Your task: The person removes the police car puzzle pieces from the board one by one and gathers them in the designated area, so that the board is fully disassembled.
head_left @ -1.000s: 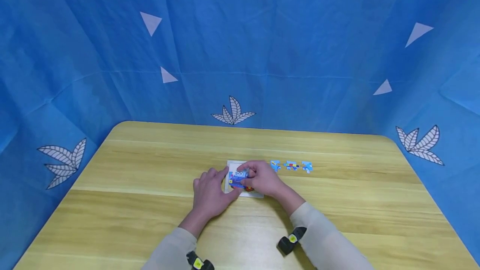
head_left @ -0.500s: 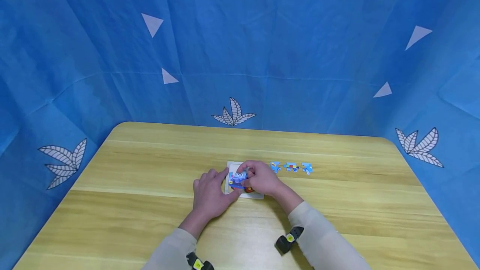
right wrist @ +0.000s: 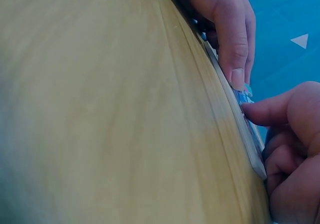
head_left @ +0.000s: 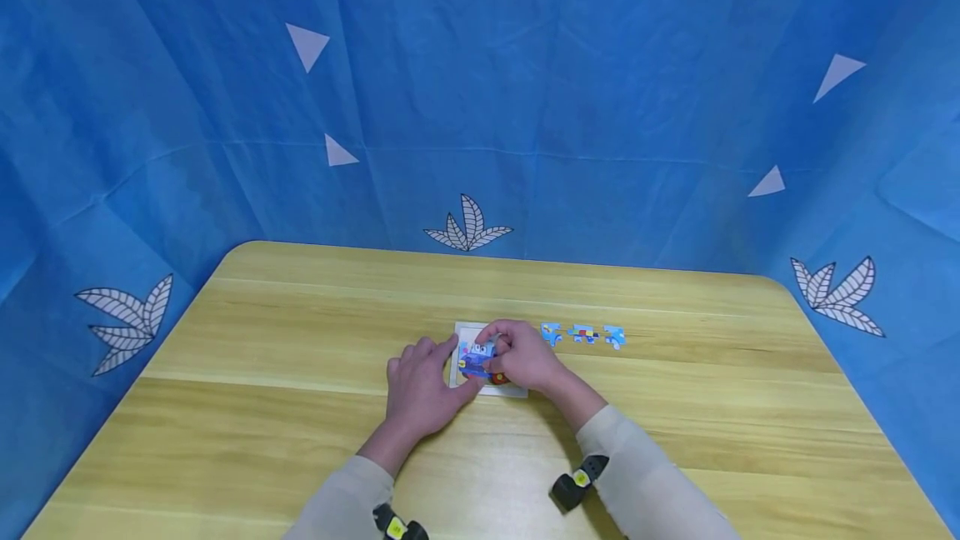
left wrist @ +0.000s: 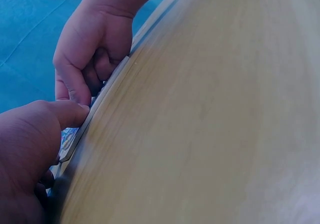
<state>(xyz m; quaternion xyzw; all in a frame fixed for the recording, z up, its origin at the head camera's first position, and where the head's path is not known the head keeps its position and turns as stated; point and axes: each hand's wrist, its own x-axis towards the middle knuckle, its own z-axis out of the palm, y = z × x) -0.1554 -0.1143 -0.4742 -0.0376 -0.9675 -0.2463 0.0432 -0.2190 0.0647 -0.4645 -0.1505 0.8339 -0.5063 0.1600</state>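
A small white-bordered jigsaw tray [head_left: 504, 391] lies on the table in the head view, bearing a picture of a blue vehicle with eyes and red wheels. My left hand [head_left: 422, 386] holds the tray's left side, its thumb by the front edge and its index finger along the left border. Over the tray's right half, my right hand [head_left: 531, 358] pinches a blue jigsaw piece [head_left: 481, 349] between thumb and index finger, low against the picture. Part of the picture is hidden under the right hand. From the right wrist, the left thumb [right wrist: 237, 78] presses near the tray's edge.
Three loose jigsaw pieces lie in a row right of the tray: a left one [head_left: 551, 333], a middle one [head_left: 583, 332] and a right one [head_left: 614, 336]. The wooden table [head_left: 247, 332] reaches back to a blue curtain [head_left: 637, 90] with leaf prints.
Both hands stay at the tray. The right hand's fingers and the piece shift only slightly; the right forearm moves a little left. The loose pieces stay put.
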